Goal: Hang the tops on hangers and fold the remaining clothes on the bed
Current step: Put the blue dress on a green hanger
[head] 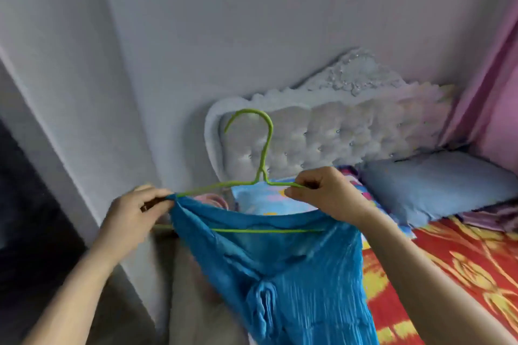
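Note:
A blue crinkled top [280,269] hangs in front of me over a green wire hanger [265,148], whose hook points up. My left hand [137,213] grips the top's left shoulder together with the hanger's left end. On the other side, my right hand [325,190] pinches the hanger's right arm and the top's edge. The hanger's lower bar shows through the neckline. The garment's lower part runs out of the frame.
The bed with a red and yellow patterned sheet [462,274] lies to the right. A grey-blue pillow [437,185] and a colourful pillow [269,199] rest against the white tufted headboard [336,131]. Pink curtain [499,92] at far right. A grey wall is on the left.

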Tool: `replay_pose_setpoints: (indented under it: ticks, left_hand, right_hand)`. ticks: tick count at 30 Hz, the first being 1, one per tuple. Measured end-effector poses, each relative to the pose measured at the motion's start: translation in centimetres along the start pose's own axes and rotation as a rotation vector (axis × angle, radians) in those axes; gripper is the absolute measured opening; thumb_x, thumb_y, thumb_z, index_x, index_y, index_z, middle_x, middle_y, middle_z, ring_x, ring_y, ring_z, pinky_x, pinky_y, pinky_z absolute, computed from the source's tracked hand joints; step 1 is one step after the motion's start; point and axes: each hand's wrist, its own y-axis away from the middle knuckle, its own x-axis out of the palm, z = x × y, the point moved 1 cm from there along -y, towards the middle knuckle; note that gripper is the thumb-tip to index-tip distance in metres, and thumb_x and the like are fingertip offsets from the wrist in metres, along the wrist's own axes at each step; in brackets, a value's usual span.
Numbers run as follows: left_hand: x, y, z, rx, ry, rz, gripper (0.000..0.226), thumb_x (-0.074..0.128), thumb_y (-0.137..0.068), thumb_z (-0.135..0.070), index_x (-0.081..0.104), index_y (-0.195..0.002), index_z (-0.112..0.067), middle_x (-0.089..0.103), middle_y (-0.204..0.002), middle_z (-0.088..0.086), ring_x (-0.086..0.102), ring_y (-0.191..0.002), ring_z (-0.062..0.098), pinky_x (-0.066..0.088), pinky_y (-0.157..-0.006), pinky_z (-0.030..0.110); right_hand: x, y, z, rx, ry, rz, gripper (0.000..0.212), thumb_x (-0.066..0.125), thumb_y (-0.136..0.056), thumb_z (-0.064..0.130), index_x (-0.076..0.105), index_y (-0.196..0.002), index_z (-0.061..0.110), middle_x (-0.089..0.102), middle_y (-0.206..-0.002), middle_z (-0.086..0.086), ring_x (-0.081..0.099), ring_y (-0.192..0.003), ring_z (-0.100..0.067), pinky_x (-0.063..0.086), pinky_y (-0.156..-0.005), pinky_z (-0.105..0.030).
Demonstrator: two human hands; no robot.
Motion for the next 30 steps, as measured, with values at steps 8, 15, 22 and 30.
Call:
replay_pose_setpoints:
  ticks: [8,15,22,30]
  left_hand:
    - [-15.2,7.6,4.2,-0.023,-0.224,-0.362,0.068,0.064,-0.081,0.006,0.062,-0.082,-0.062,0.056,-0.086,-0.037,0.050,-0.077,-0.018,0.032,-0.072,-0.003]
    - [-29.9,10.0,10.1,-0.100,-0.596,-0.559,0.043,0.048,-0.078,-0.037,0.071,-0.092,-0.004,0.068,-0.087,0.014,0.056,-0.088,0.029,0.043,-0.074,0.040]
    - [-42.2,14.5,15.8,-0.343,-0.632,-0.465,0.090,0.036,-0.071,-0.070,0.037,-0.142,-0.014,0.044,-0.141,0.012,0.032,-0.130,0.032,0.027,-0.106,0.045]
    - [-48.4,15.1,20.9,-0.424,-0.443,-0.487,0.062,0.047,-0.093,-0.047,0.030,-0.145,-0.018,0.033,-0.149,0.007,0.021,-0.139,0.026,0.023,-0.112,0.045]
  right_hand:
    - [10.6,-3.0,13.5,-0.224,-0.068,0.177,0.037,0.064,-0.087,0.015,0.047,-0.055,0.014,0.031,-0.038,0.010,0.029,-0.041,-0.005,0.024,-0.044,-0.015]
    - [22.9,-6.1,25.4,-0.193,-0.176,0.210,0.031,0.063,-0.088,0.021,0.057,-0.057,0.014,0.030,-0.045,0.008,0.022,-0.038,-0.006,0.018,-0.039,-0.012]
    - [32.9,-10.0,31.3,0.187,-0.525,0.113,0.027,0.059,-0.090,0.015,0.054,-0.065,0.008,0.030,-0.035,0.008,0.020,-0.030,-0.004,0.016,-0.031,-0.015]
    - [36.3,-16.8,40.1,0.305,-0.792,0.086,0.026,0.037,-0.090,0.008,0.040,-0.066,0.016,0.033,-0.041,0.004,0.023,-0.024,-0.005,0.016,-0.029,-0.009]
